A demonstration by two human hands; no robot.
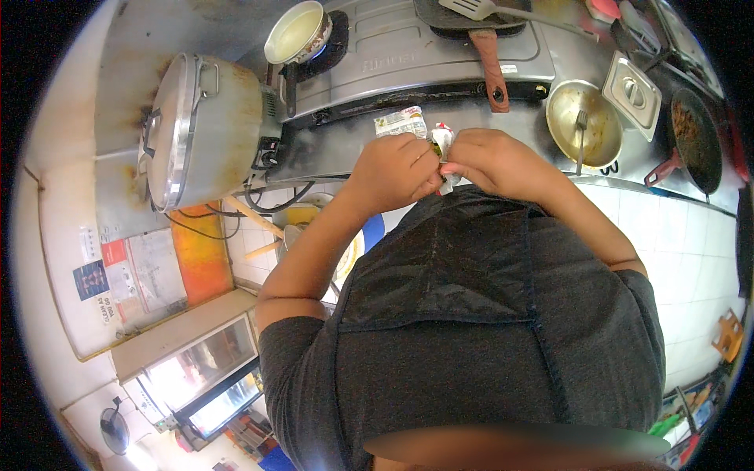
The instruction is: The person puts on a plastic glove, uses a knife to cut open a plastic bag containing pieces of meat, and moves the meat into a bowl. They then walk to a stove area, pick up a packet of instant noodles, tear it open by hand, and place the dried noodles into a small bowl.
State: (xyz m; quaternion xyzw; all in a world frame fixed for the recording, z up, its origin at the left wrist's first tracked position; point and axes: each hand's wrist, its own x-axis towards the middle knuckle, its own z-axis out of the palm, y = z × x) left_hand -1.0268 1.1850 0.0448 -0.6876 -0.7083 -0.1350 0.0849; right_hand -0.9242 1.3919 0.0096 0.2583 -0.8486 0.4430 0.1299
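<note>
My left hand [393, 169] and my right hand [491, 161] meet over the front edge of the steel counter [330, 153], both pinching a small white sachet [442, 145] with red and green print. The sachet stands between my fingertips, partly hidden by them. A second flat packet [400, 122] lies on the counter just behind my left hand.
A large lidded steel pot [200, 129] stands at the left. On the gas stove [416, 55] sit a small pot of pale liquid [298, 33] and a pan with a spatula [471, 12]. At the right are a steel bowl holding a fork [583, 122], a lidded container [635, 94] and a pan of dark food [695, 137].
</note>
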